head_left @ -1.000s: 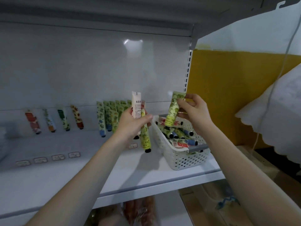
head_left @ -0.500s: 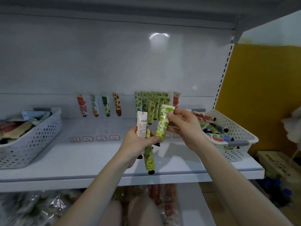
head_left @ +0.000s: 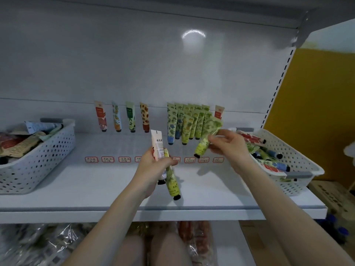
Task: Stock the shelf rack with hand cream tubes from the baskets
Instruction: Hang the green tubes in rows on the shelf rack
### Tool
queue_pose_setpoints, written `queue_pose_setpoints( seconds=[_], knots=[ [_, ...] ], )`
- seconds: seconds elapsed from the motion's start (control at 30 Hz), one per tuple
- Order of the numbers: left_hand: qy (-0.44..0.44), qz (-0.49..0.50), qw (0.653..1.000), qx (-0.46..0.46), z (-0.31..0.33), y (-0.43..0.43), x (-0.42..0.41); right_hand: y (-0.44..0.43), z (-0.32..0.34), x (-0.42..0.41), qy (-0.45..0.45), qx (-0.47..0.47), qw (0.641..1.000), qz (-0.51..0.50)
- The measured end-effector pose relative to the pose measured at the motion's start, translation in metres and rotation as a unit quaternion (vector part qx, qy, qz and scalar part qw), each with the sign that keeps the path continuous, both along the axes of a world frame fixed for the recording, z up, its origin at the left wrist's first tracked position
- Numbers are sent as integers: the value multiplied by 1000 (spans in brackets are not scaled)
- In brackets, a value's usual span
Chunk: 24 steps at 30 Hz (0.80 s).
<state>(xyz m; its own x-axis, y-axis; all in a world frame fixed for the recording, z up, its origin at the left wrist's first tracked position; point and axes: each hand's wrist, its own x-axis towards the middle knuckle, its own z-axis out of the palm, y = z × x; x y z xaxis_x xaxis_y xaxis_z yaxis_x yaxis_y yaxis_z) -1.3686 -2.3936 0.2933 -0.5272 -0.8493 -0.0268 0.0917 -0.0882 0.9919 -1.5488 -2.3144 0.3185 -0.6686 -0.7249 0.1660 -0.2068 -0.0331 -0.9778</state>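
My left hand (head_left: 151,169) grips two hand cream tubes over the white shelf (head_left: 96,189): a pale pink tube (head_left: 157,145) pointing up and a yellow-green tube (head_left: 172,184) hanging cap down. My right hand (head_left: 226,145) pinches a green leaf-print tube (head_left: 208,136), tilted, cap toward the lower left, just in front of the row of green tubes (head_left: 187,123) leaning on the back panel. Further left lean several single tubes (head_left: 121,117). A white perforated basket (head_left: 299,169) with loose tubes sits at the right.
A second white basket (head_left: 38,160) with packets sits at the shelf's left end. Small red-framed price labels (head_left: 107,159) line the shelf middle. Bagged goods (head_left: 48,244) fill the lower shelf. A yellow wall (head_left: 317,112) and a cardboard box (head_left: 332,196) stand to the right.
My right hand has carried the green leaf-print tube up and right, away from my left hand toward the row of green tubes. The view has shifted left since a second ago.
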Motion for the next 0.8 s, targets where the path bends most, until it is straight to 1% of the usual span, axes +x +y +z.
queue_pose_setpoints(
  seconds=[0.1, 0.2, 0.27, 0.37, 0.67, 0.8],
  knots=[
    [17, 7, 1000, -5, 0, -9, 0, -12, 0, -22, 71, 12, 995, -74],
    [35, 14, 999, -16, 1, -16, -2, -27, -5, -43, 103, 31, 986, -124],
    [31, 20, 999, -29, 0, -19, -4, -36, -6, -53, 135, 51, 978, -150],
    [20, 24, 999, -37, -1, -21, -7, -46, -4, -63, 135, 52, 973, -178],
    [5, 42, 998, -43, 1, -22, -14, -67, -13, -63, 189, 56, 970, -143],
    [1, 44, 998, -51, 1, -24, -13, -79, -18, -59, 233, 85, 962, -116]
  ],
)
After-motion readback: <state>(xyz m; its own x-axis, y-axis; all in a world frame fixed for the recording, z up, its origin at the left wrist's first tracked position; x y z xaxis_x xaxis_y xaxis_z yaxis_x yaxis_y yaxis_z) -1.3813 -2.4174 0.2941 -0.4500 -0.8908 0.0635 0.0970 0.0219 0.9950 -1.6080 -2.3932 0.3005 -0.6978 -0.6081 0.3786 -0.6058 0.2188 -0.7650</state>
